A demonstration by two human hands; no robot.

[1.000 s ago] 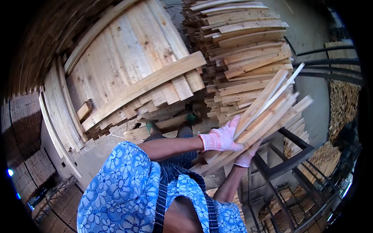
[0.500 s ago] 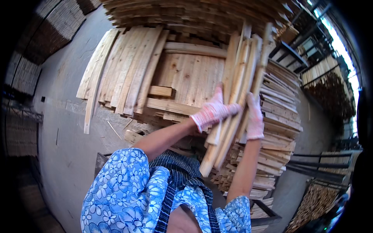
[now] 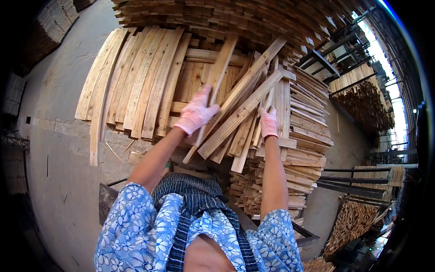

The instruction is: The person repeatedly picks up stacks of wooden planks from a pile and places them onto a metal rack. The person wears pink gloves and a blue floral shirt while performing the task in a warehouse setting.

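My left hand, in a pink-and-white knit glove, is closed on a wooden plank that slants across the stack, its far end raised. My right hand, gloved alike, grips a narrow wooden strip among the loose pieces; its fingertips partly hide behind the wood. Between the hands, several loose planks lie fanned out at crossing angles. To the left of my left hand, a row of wide boards lies side by side on the stack.
A tall lumber pile stands at the far side. Layered planks form a stack on the right. Metal racks and more wood piles stand farther right. Concrete floor stretches along the left, with thin wood scraps.
The bundle of planks held between both hands has spread out over the stack. My left hand has moved left with one plank; my right hand has shifted slightly left and lower among the others.
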